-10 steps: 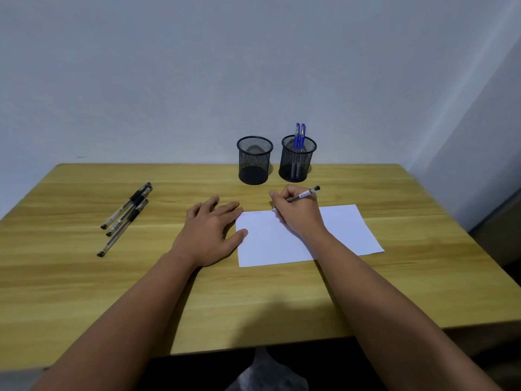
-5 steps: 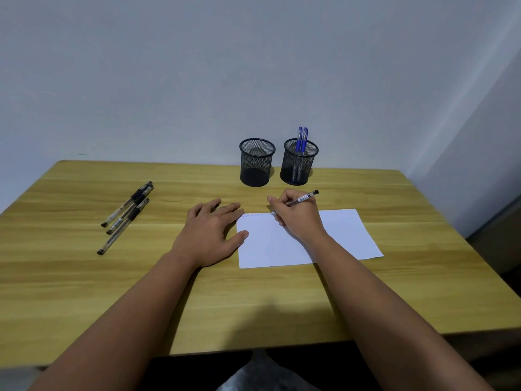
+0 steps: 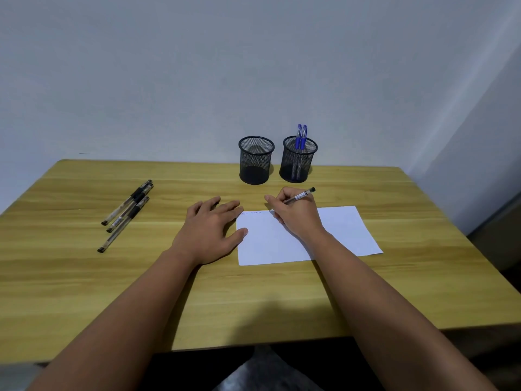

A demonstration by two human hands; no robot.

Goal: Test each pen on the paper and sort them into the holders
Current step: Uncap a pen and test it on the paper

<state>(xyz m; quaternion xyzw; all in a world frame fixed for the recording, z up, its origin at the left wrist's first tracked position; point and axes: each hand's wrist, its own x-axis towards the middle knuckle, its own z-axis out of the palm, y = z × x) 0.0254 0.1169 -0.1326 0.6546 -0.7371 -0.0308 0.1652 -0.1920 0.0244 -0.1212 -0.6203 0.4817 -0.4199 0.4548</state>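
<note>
Fingers first: on our left hand (image 3: 210,231) they lie straight and a little spread, flat on the table (image 3: 84,277), with the thumb tip touching the left edge of the paper (image 3: 270,244). Our right hand (image 3: 296,215) has its fingers curled round a pen (image 3: 300,196), pinching it low on the barrel; the heel of this hand rests on the sheet. The pen slants up and to the right past the knuckles, its dark cap end free in the air. Its tip points down at the paper's far edge, just left of our fingertips; whether it touches we cannot tell. A short line of faint scribbles (image 3: 252,213) runs along that far edge, between our two hands.

Well to the left of our left fingers lie three pens (image 3: 127,211), close together on the wood and angled away from us.

Beyond our fingers, near the wall, stand two black mesh holders side by side. The left holder (image 3: 256,160) shows no pens. The right holder (image 3: 298,160), straight past our writing fingers, has two blue pens (image 3: 301,136) standing in it.
</note>
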